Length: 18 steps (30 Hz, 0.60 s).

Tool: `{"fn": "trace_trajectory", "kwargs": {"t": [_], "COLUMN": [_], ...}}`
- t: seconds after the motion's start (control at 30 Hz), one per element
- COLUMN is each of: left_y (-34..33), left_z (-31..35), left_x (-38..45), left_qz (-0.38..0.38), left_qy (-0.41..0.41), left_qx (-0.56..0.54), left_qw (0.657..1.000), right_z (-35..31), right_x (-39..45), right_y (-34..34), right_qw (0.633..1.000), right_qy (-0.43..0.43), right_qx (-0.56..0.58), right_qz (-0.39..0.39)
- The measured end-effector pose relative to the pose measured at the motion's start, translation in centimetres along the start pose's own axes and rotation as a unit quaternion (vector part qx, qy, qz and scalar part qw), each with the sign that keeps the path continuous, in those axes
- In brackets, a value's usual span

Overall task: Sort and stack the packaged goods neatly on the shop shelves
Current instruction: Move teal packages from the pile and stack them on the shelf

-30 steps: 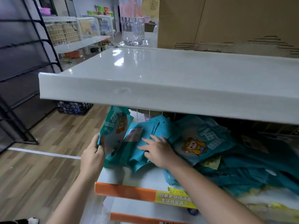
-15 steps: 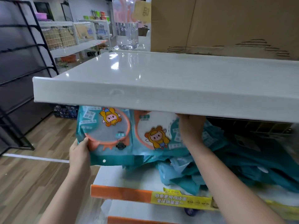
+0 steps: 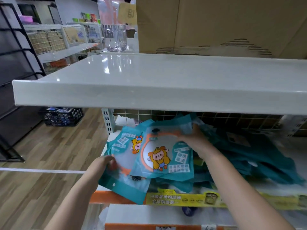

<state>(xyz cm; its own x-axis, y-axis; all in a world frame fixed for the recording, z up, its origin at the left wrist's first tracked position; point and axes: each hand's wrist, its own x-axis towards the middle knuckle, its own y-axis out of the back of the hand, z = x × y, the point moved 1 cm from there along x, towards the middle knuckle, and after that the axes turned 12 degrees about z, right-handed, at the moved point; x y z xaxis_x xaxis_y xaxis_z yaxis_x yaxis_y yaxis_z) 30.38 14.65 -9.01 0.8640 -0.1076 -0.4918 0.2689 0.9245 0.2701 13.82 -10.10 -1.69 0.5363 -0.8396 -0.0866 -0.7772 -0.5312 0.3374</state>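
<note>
The left hand point(image 3: 106, 163) is curling its fingers round the near edge of a teal packet point(image 3: 123, 156), holding it flat at the front of the middle shelf point(image 3: 109, 197). The right hand point(image 3: 197, 143) is gripping the far side of a second teal packet point(image 3: 164, 156) that is lying partly over the first. Both are showing a yellow cartoon child and an orange ring. More teal packets point(image 3: 249, 156) are lying in a messy heap to the right. The white top shelf point(image 3: 166, 83) is hanging above them all.
</note>
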Motion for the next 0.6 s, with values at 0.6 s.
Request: {"fn": "trace_trajectory", "kwargs": {"t": [0.6], "left_y": [-4.6], "left_z": [1.4], "left_x": [-6.0], "left_qz": [-0.034], "left_qy": [-0.074], "left_qx": [-0.257], "left_qw": [0.963], "right_z": [2.8], "right_x": [-4.0], "right_y": [6.1], "right_qw": [0.985], "right_qy": [0.006], "right_qx": [0.161], "right_qz": [0.062]}}
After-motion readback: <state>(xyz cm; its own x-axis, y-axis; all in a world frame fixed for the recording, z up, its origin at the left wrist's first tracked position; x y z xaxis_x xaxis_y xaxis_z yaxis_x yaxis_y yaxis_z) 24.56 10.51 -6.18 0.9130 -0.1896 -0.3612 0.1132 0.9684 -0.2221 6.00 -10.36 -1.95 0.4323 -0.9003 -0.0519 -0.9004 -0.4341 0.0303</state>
